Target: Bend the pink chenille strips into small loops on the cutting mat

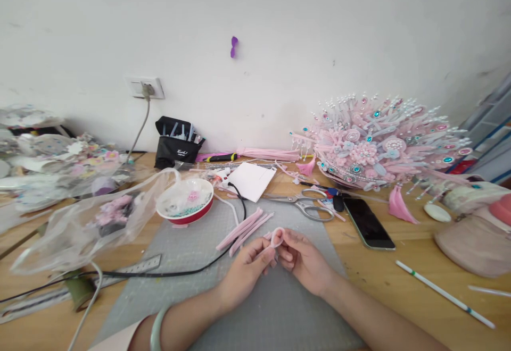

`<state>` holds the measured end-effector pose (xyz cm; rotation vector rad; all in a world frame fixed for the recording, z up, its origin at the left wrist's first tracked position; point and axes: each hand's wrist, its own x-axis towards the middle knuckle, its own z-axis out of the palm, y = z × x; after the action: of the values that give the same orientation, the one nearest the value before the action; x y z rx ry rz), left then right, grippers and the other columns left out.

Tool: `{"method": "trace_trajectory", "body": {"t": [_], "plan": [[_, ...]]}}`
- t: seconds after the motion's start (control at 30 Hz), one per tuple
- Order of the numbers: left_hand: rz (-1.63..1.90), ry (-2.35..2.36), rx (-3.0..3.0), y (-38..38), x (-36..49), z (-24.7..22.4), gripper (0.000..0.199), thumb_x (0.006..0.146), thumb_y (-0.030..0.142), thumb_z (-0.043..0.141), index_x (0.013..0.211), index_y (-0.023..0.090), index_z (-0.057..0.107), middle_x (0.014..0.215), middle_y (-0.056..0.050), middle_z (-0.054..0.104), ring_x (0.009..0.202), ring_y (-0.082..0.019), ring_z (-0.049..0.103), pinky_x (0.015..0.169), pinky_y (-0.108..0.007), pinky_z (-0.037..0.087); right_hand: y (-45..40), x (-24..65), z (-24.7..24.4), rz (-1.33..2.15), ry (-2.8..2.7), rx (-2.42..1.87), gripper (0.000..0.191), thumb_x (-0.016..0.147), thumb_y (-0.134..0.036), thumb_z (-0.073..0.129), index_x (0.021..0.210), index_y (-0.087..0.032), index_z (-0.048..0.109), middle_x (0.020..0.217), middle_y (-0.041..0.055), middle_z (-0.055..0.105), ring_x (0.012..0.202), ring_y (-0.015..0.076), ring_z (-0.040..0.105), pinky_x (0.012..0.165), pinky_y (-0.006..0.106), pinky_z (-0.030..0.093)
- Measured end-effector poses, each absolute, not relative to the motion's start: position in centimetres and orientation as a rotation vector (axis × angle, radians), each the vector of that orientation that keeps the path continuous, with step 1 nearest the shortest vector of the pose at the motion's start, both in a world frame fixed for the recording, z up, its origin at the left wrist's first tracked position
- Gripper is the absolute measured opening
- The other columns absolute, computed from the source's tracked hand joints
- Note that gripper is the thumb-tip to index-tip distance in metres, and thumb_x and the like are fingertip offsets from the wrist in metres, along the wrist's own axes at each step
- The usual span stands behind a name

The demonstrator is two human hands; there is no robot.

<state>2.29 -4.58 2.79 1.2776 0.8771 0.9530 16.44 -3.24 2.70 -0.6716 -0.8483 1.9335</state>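
Note:
A pale pink pipe cleaner (273, 241) is curled into a small loop, held up over the grey cutting mat (275, 316). My left hand (250, 263) pinches it from the left with thumb and fingers. My right hand (305, 260) has closed fingers on the loop's right side. Just beyond my hands, a bundle of pink pipe cleaners (244, 230) lies on the mat. Large silver scissors (305, 205) rest at the mat's far right edge, blades pointing left. The strip's ends are hidden by my fingers.
A red-and-white bowl of beads (191, 218) stands behind on the left, near a plastic bag (67, 239). A black cable (171, 273) crosses the mat. To the right are a phone (369, 224), a beaded pink headdress (371, 143) and a white stick (445, 293).

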Motion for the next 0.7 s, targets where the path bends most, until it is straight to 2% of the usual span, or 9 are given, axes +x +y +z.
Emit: {"method": "trace_trajectory", "body": {"t": [0.1,0.43,0.7], "plan": [[0.952,0.905,1.321,-4.74,2.35,3.01,0.036,0.075,0.049,0.049,0.061,0.016,0.047,0.056,0.004,0.043,0.052,-0.009,0.037,0.050,-0.021,0.032,-3.40,16.32,2.78,1.923,-0.859,-0.688,0.019,0.070,-0.033,0.066,0.073,-0.015,0.061,0.055,-0.0045,0.044,0.044,0.0046,0.029,0.041,0.017,0.020],[0.912,0.930,1.391,-4.90,2.31,2.68,0.038,0.079,0.048,0.041,0.058,0.017,0.043,0.054,0.004,0.041,0.049,-0.009,0.037,0.049,-0.021,0.031,-3.57,16.20,2.48,1.883,-0.882,-0.719,0.020,0.071,-0.037,0.065,0.074,-0.017,0.061,0.056,-0.0037,0.050,0.045,0.0053,0.034,0.042,0.017,0.024],[0.903,0.945,1.431,-4.89,2.34,2.52,0.037,0.077,0.047,0.046,0.061,0.015,0.055,0.052,0.002,0.046,0.048,-0.009,0.038,0.049,-0.021,0.030,-3.60,16.23,2.27,1.876,-0.966,-0.761,0.023,0.072,-0.037,0.063,0.071,-0.013,0.062,0.049,-0.0026,0.053,0.044,0.0060,0.042,0.044,0.018,0.027]]}}
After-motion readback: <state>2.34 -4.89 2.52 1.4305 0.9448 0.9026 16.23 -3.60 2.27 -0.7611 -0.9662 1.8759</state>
